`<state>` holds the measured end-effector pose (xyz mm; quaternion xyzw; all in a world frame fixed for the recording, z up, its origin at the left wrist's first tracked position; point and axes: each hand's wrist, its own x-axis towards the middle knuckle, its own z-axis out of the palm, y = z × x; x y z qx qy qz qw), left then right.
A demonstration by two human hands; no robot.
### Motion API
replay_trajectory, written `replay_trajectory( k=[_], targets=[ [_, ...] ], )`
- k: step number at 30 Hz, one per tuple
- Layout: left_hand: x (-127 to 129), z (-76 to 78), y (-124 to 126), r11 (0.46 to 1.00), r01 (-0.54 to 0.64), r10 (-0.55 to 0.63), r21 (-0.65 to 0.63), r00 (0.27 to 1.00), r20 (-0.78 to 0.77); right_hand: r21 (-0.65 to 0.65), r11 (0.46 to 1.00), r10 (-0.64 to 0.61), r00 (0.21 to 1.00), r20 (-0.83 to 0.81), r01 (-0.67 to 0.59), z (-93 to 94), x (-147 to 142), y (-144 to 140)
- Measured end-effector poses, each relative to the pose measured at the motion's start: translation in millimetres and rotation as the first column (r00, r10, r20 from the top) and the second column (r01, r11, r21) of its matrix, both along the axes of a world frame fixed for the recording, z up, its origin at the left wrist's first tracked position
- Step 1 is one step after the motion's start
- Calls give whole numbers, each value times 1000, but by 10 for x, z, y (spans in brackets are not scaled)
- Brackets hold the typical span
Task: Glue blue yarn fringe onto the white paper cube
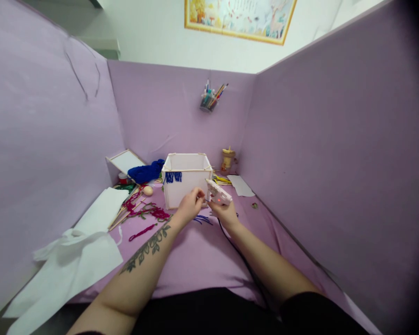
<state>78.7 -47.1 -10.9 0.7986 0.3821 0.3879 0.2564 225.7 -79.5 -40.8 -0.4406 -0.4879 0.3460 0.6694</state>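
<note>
My right hand (225,215) grips a white hot glue gun (220,194) with a small red light, its nozzle pointing up and left. Close beside it, my left hand (192,204) is closed in a pinch, with a short dark strand, apparently blue yarn (206,200), at its fingertips. Behind both hands stands an open-topped white box (176,193) edged with thin wooden sticks. Blue yarn tassels (173,177) hang from the left part of its front top edge. Cut blue yarn strands (204,219) lie on the cloth just below my hands.
Left are magenta yarn (157,212), wooden sticks (124,216), a blue yarn bundle (146,172), a framed white panel (127,160) and white fabric (73,260). A black cord (235,249) runs toward me. Purple walls (317,139) enclose the table; a pen holder (209,101) hangs behind.
</note>
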Motion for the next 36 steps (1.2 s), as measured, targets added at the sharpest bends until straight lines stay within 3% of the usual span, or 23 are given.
replay_trajectory(
  k=[3, 9, 14, 22, 25, 27, 29, 31, 36],
  targets=[
    [-4, 11, 10, 999, -44, 44, -13, 999, 13, -2, 1000, -14, 1000, -3, 14, 3, 15, 14],
    [-36, 99, -76, 994, -102, 109, 44, 966, -234, 53, 998, -36, 999, 0, 36, -4, 79, 36],
    [-9, 86, -112, 994, -82, 102, 77, 948, -302, 47, 999, 4, 997, 71, -7, -28, 48, 39],
    [-1, 98, -125, 995, -81, 94, 60, 959, -269, 47, 999, 8, 999, 36, -10, -21, 5, 35],
    [22, 47, -94, 998, -59, 61, 15, 985, -159, 8, 999, -42, 999, -15, 42, 8, 15, 19],
    [63, 1, -70, 996, -30, 29, -85, 999, -15, 7, 997, -75, 995, -67, 76, 27, 24, 16],
    [111, -38, -59, 966, 27, 13, -257, 988, 151, 5, 996, -93, 988, -124, 94, 40, 29, 17],
    [147, -68, -63, 903, 119, 2, -413, 960, 280, -11, 996, -92, 980, -177, 91, 48, 25, 19],
    [140, -138, -54, 749, 314, -93, -583, 922, 376, -21, 999, -37, 966, -255, 33, 62, -11, 5]
  ],
)
